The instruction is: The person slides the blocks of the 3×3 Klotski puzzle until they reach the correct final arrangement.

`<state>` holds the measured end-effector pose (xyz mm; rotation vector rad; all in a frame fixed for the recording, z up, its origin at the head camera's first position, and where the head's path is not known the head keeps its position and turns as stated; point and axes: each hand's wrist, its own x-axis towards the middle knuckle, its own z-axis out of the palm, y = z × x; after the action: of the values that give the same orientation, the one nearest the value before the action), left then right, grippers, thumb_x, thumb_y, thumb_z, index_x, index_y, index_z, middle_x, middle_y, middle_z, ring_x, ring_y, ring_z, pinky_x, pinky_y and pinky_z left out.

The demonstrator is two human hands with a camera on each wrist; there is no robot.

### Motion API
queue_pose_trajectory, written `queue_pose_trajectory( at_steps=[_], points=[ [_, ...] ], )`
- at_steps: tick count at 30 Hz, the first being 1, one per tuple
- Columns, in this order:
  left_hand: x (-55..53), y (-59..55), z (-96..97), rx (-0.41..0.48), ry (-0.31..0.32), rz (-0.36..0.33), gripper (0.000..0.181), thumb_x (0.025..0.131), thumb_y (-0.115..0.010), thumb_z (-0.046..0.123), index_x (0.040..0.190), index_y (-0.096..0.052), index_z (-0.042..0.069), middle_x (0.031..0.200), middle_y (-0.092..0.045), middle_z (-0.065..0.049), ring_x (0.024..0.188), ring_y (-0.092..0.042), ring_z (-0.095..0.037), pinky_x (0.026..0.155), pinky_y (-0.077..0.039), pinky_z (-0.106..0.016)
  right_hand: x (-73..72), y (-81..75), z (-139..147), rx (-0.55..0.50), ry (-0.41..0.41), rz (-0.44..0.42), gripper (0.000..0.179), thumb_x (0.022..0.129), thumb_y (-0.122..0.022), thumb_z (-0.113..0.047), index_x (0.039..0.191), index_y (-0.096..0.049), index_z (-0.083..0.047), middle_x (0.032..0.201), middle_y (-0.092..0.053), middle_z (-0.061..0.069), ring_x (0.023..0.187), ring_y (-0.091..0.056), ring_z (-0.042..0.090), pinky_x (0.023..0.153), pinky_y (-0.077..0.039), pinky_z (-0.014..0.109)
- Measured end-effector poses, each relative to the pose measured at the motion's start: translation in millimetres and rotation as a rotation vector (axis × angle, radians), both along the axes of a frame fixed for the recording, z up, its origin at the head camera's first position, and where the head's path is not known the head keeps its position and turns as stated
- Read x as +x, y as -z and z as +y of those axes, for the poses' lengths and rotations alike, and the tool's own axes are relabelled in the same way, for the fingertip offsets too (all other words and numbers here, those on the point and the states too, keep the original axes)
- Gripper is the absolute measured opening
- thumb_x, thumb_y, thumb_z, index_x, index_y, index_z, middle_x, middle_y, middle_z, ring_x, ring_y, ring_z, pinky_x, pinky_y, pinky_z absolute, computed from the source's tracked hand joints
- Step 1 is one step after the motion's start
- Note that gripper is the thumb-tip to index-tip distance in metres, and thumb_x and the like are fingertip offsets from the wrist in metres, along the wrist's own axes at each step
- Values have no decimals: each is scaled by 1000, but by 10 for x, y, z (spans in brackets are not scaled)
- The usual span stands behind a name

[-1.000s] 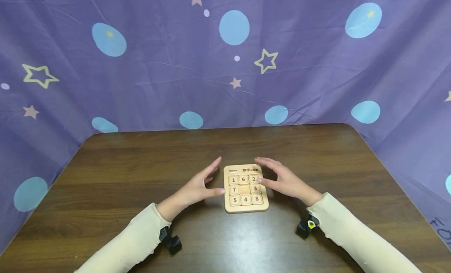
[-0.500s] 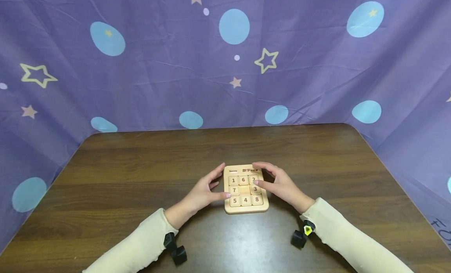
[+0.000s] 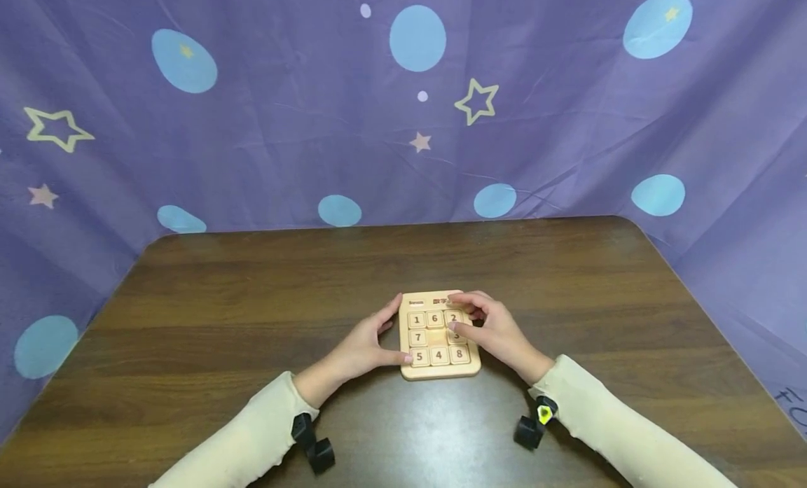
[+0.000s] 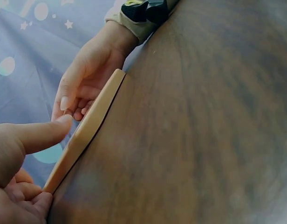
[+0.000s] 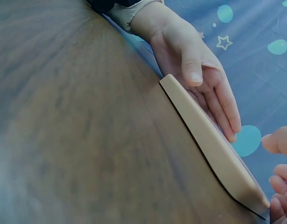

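Board [image 3: 441, 374] lower centre of head view, left hand [image 3: 359, 344] spread loose at its edge, right hand [image 3: 502, 332] relaxed, thumb [image 3: 471, 332] over tile 2 [image 3: 453, 316]

Right hand [image 3: 502, 332] leaning in over the puzzle board [image 3: 441, 374], its thumb masking the top of tile 3 [image 3: 459, 340] right of centre, its fingers [image 3: 469, 298] blotting out the tail of the red title [image 3: 438, 302] at top right, while the label [image 3: 416, 302] at top left is too small to read! Below the board, both sleeves [image 3: 233, 432] are chopped by the head view's bottom edge! In the wrist views the board shows side-on, tile faces hidden, the table [image 4: 204, 116] beside it a brown blur, with the nearer hand, left hand [image 4: 6, 161] or right, sliced off each time!
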<state>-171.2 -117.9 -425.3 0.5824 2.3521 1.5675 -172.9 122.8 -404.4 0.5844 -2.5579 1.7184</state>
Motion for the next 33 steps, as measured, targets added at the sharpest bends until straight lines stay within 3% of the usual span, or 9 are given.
queue_pose_trajectory(
  at_steps=[6,10,15,24,33],
  points=[
    [12,-17,-33,-67,66,100,100,70,-82,11,146,-19,-7,154,-16,-20,142,-16,-30,110,-29,-43,-94,212,18,17,-12,30,37,76,-73,1,112,-64,6,111,-63,19,91,-55,33,77,-45,32],
    [-16,-16,-43,-73,84,96,99,70,-81,8,146,-19,-6,155,-16,-19,142,-15,-29,110,-29,-42,-150,328,38,45,-3,34,39,76,-76,-6,114,-67,-3,114,-66,10,91,-53,23,78,-42,28],
    [-33,-25,-36,-106,81,50,100,71,-81,7,148,-18,-4,156,-14,-15,143,-15,-26,111,-28,-42,-156,339,20,56,11,42,35,75,-77,-10,110,-71,-8,109,-69,5,89,-53,18,77,-42,26],
    [-46,-18,-65,-112,89,54,98,70,-82,7,147,-21,-4,156,-15,-14,142,-17,-24,110,-30,-39,-157,334,-54,126,83,65,32,73,-80,-12,105,-74,-12,104,-70,2,87,-54,15,73,-44,26],
    [-49,-25,-70,-107,99,61,97,71,-82,10,147,-22,-4,156,-15,-13,142,-17,-23,110,-30,-40,-164,357,-46,130,90,111,29,73,-80,-11,101,-75,-13,103,-71,0,89,-57,16,73,-45,25]
  ],
)
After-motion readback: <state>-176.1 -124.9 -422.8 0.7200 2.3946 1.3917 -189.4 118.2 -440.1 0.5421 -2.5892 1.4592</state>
